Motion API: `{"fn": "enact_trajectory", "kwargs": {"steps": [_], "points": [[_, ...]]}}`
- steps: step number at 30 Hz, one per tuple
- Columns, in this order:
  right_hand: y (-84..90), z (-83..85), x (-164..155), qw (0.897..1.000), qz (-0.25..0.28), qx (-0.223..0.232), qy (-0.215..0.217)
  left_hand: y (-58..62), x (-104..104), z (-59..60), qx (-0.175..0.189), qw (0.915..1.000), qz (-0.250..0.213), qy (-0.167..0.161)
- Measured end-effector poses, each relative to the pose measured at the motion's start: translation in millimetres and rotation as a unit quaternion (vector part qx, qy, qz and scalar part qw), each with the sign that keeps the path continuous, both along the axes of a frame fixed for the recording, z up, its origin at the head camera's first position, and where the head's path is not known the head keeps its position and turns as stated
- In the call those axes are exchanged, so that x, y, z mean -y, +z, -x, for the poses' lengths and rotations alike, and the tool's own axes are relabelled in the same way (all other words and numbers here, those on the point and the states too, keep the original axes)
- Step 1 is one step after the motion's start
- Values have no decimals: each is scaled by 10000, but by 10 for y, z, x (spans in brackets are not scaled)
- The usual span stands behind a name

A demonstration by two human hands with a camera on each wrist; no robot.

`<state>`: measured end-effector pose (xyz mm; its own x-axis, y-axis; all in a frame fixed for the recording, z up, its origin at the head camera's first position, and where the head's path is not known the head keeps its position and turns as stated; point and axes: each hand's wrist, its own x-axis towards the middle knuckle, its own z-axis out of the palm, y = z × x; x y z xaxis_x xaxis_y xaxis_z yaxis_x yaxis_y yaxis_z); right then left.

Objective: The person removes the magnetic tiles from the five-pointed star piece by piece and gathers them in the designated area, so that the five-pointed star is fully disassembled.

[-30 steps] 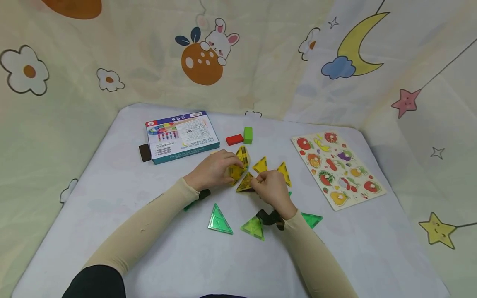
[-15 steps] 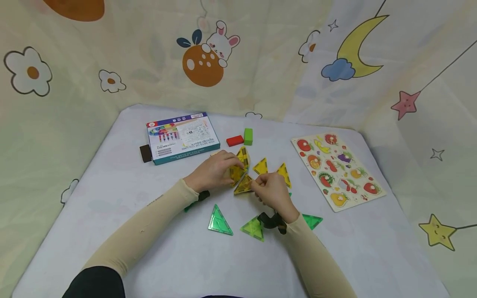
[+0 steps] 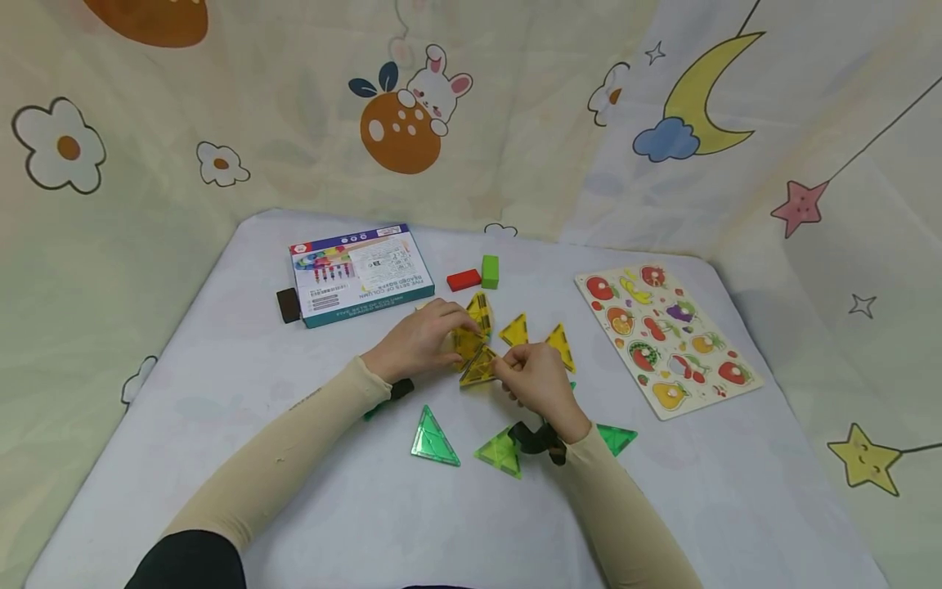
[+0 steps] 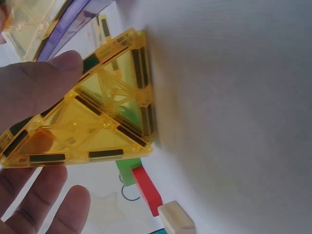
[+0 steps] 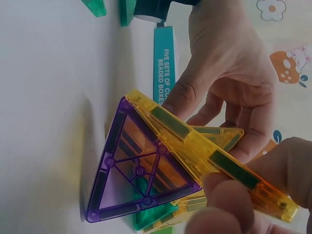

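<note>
Looking across the white table [image 3: 243, 458], I find the big layout the same as a second ago: the fruit puzzle board [image 3: 666, 337] sits at the right, the teal beaded box [image 3: 359, 273] at the back left, and the red block [image 3: 463, 280] and green block [image 3: 489, 271] lie side by side behind the work. Three green triangle tiles [image 3: 434, 438] lie flat near my forearms, unmoved.

What has changed is small and sits in the middle. My right hand [image 3: 537, 378] has drawn a little toward my left hand [image 3: 421, 339], and the yellow triangle tile [image 3: 480, 366] it pinches has come up against the cluster of yellow tiles [image 3: 471, 337] that the left hand grips. On the right wrist view, thumb and fingertips [image 5: 229, 195] are clamped on the long edge of that yellow tile, and a purple triangle tile [image 5: 139, 170] stands against it with an edge on the table. On the left wrist view, the left fingers [image 4: 29, 92] curl round the yellow tiles, which stand tilted with a corner on the cloth.

I judge the edges are now meeting, so the standing shape is close to taking its next side. Two more yellow tiles [image 3: 515, 329] lie flat just behind, untouched.
</note>
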<state>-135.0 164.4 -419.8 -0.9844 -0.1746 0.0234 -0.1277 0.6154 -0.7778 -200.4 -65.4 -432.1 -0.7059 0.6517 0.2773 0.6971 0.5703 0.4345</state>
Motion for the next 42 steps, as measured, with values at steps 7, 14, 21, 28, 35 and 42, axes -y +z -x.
{"fn": "enact_trajectory", "kwargs": {"steps": [7, 14, 21, 28, 35, 42], "points": [[1, 0, 8, 10000, 34, -4, 19, -15, 9, -19, -57, 9998, -175, 86], [-2, 2, 14, 10000, 18, -23, 18, -55, 11, -30, -228, 9992, -268, 164], [-3, 6, 14, 10000, 44, -37, 29, -55, 17, -35, -121, 9993, -270, 220], [-10, 10, 17, 10000, 57, -11, 19, -46, -1, -29, -249, 9992, -268, 154], [0, 19, 34, 10000, 34, 25, 1, -32, -3, -24, -270, 9992, -256, 164], [16, 17, 29, 9999, 101, 40, 47, 50, 110, -37, -407, 9977, -544, 88]]}}
